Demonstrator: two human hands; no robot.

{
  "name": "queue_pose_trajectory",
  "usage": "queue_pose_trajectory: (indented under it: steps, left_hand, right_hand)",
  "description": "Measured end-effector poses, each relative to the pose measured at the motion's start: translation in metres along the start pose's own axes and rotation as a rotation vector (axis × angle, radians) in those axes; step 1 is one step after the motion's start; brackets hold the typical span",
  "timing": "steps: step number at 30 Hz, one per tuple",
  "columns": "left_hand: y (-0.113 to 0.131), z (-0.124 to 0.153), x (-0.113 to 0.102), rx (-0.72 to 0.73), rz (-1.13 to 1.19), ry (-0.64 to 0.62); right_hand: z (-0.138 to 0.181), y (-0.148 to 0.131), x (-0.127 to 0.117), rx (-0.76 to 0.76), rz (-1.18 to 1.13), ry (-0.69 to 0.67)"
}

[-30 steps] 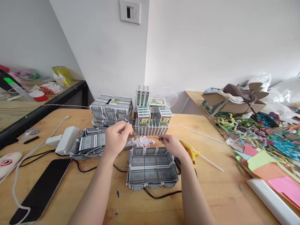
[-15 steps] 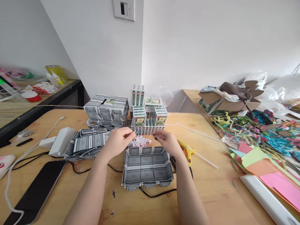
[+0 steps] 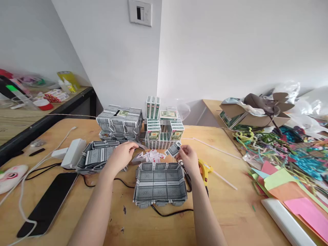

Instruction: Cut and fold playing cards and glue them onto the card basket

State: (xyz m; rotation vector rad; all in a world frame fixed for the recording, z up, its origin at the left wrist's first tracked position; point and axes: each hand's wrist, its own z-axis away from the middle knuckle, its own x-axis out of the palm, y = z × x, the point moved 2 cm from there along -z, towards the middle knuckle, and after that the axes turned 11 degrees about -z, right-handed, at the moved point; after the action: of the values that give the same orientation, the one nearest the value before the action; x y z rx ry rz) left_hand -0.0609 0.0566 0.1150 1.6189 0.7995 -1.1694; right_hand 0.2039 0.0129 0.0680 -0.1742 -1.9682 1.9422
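Between the closed fingers of my right hand [image 3: 189, 158] is a playing card [image 3: 172, 149], its grey patterned back showing. My left hand [image 3: 122, 156] pinches another playing card [image 3: 141, 146], seen nearly edge-on. A pile of small cut card pieces [image 3: 153, 156] with red and black marks lies between the hands. Nearer to me stands an open tray made of folded cards [image 3: 160, 184], with nothing inside. Beside my left hand, a second card tray [image 3: 84, 160] holds many patterned folded cards [image 3: 98, 156]. A yellow glue gun [image 3: 205, 171] lies right of my right hand.
Boxed card decks [image 3: 153, 131] and a folded-card box [image 3: 120, 119] stand at the back. A phone [image 3: 48, 205], a white power strip [image 3: 74, 153] and cables lie left. Coloured paper [image 3: 289, 184], pipe cleaners [image 3: 258, 143] and a cardboard box [image 3: 235, 114] fill the right.
My hands have moved apart, left hand leftward and right hand rightward. A card now shows plainly in each hand. The camera view has shifted slightly.
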Motion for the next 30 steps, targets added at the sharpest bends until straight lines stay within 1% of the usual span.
queue_pose_trajectory:
  steps: [2,3,6,9,12,14,16,19,21,23,25,28,30]
  left_hand:
    - [-0.007,0.001,0.006,0.012,-0.049,-0.033]
    - [-0.008,0.002,0.009,0.025,-0.059,-0.054]
    - [-0.006,0.008,0.022,0.072,-0.053,-0.099]
    - [-0.002,0.015,0.032,0.113,-0.03,-0.095]
    - [-0.001,0.021,0.032,0.137,0.002,-0.021]
    - [-0.006,0.026,0.029,0.107,-0.001,0.066]
    - [-0.016,0.031,0.025,-0.004,-0.043,0.163]
    - [-0.037,0.041,0.024,-0.228,-0.104,0.285]
    - [-0.049,0.047,0.026,-0.286,-0.13,0.323]
    - [-0.057,0.051,0.029,-0.285,-0.147,0.324]
    - [-0.059,0.054,0.03,-0.261,-0.136,0.331]
    - [-0.048,0.056,0.026,-0.193,-0.092,0.394]
    - [-0.033,0.054,0.025,-0.1,-0.06,0.383]
  right_hand:
    - [-0.003,0.012,-0.003,0.051,0.004,0.015]
    - [-0.004,0.018,-0.005,0.062,0.042,0.019]
    - [-0.004,0.033,-0.007,0.034,0.253,0.04]
    - [-0.002,0.042,-0.009,0.026,0.423,0.055]
    - [0.0,0.047,-0.012,0.056,0.499,0.067]
    - [0.0,0.048,-0.014,0.063,0.526,0.088]
    - [0.001,0.049,-0.016,0.07,0.536,0.109]
    - [0.001,0.05,-0.017,0.081,0.535,0.129]
    - [0.001,0.051,-0.017,0.084,0.539,0.14]
    - [0.002,0.051,-0.017,0.086,0.54,0.155]
    - [0.002,0.051,-0.018,0.088,0.536,0.168]
    - [0.003,0.052,-0.019,0.091,0.518,0.178]
    - [0.003,0.053,-0.019,0.089,0.503,0.175]
